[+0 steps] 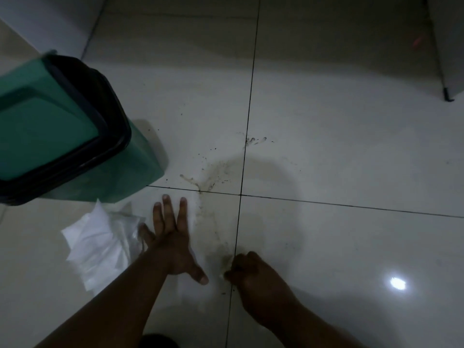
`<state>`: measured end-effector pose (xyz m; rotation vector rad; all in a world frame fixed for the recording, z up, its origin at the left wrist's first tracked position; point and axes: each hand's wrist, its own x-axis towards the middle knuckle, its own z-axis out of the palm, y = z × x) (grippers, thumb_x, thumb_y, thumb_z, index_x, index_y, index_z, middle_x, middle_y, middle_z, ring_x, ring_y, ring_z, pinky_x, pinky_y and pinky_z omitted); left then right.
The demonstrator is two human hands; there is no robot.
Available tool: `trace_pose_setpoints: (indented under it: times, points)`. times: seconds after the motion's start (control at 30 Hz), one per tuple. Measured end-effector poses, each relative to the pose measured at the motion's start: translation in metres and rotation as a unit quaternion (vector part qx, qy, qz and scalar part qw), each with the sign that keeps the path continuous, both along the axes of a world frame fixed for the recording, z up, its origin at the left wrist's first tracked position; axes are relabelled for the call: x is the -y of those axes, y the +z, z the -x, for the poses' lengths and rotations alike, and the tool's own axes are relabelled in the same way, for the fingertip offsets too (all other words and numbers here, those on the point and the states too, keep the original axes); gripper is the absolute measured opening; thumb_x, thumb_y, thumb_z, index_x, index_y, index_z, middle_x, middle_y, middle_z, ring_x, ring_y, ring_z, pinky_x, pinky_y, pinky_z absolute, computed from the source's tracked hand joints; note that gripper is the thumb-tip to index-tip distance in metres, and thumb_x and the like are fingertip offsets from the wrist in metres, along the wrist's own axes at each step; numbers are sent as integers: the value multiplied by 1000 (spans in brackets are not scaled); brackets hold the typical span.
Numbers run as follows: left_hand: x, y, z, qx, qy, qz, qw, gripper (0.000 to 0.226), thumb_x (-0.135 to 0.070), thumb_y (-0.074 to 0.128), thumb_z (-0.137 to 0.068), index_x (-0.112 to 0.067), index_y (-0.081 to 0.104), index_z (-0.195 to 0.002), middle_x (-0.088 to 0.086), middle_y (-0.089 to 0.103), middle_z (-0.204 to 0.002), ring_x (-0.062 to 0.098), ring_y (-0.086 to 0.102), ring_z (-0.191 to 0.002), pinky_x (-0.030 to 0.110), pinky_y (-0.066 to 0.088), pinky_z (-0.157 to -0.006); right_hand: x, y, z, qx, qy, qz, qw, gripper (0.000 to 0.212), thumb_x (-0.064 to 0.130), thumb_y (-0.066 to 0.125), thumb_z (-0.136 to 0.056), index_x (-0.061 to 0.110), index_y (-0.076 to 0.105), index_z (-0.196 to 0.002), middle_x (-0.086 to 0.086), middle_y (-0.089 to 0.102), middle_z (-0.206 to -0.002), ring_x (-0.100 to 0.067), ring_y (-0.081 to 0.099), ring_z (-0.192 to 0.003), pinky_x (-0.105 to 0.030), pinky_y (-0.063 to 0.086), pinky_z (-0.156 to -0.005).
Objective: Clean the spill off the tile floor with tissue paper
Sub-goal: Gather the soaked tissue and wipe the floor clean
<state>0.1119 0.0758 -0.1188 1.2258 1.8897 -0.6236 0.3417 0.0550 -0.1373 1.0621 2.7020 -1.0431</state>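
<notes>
A brownish spill [261, 169] with dark specks spreads over the white tile floor [351, 151] around the crossing of the grout lines, and a smear [213, 232] trails toward me. My left hand [173, 242] presses flat, fingers spread, on a thin sheet of tissue paper [194, 287] laid over the smear's left side. More crumpled white tissue [100, 244] lies just left of that hand. My right hand [248, 275] is curled at the sheet's right edge, its fingertips pinching a small white bit of the tissue. The light is dim.
A green bin [50, 126] with a black rim stands at the left, close behind the crumpled tissue. A pale panel with a dark foot [448, 96] stands at the far right. A lamp glare [398, 282] shines on the tile at the right.
</notes>
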Motion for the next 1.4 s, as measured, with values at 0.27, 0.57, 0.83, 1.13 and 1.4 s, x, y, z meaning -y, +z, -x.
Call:
trace_pose_setpoints:
  times: [0.27, 0.57, 0.83, 1.13, 1.4]
  points:
    - [0, 0, 1, 5, -2, 6, 1000, 186, -78, 85, -17, -30, -61, -123, 9, -71, -126, 37, -59, -124, 76, -15, -109, -16, -7, 8, -14, -140, -2, 990, 36, 6, 67, -86, 17, 68, -121, -8, 60, -109, -28, 56, -97, -32, 51, -77]
    - [0, 0, 1, -1, 0, 10, 1000, 187, -77, 86, -17, -30, -61, -123, 10, -71, -126, 37, -58, -125, 77, -12, -109, 0, -21, 6, -28, -106, 57, 992, 42, 15, 54, -95, 29, 53, -135, 5, 49, -121, -15, 53, -106, -21, 40, -90]
    - [1, -3, 2, 2, 4, 5, 1000, 188, -76, 87, -15, -31, -60, -124, 9, -71, -127, 36, -59, -124, 75, -17, -108, 7, -20, 9, -24, -91, 91, 991, 35, 20, 50, -94, 27, 61, -126, 2, 56, -118, -18, 54, -103, -21, 43, -82]
    - [2, -9, 5, 5, 4, -6, 1000, 188, -77, 85, -12, -32, -59, -125, 8, -70, -129, 36, -59, -124, 74, -20, -105, 7, -14, 12, -20, -140, 125, 982, 37, 23, 55, -98, 24, 56, -135, 2, 53, -126, -16, 59, -109, -10, 45, -88]
    - [2, -12, 6, 8, 6, -7, 1000, 190, -76, 85, -10, -32, -58, -126, 8, -70, -129, 37, -59, -125, 74, -20, -105, 30, -22, 21, 17, -18, 117, 993, 38, 29, 57, -97, 19, 56, -134, -5, 55, -134, -22, 57, -116, -29, 50, -99]
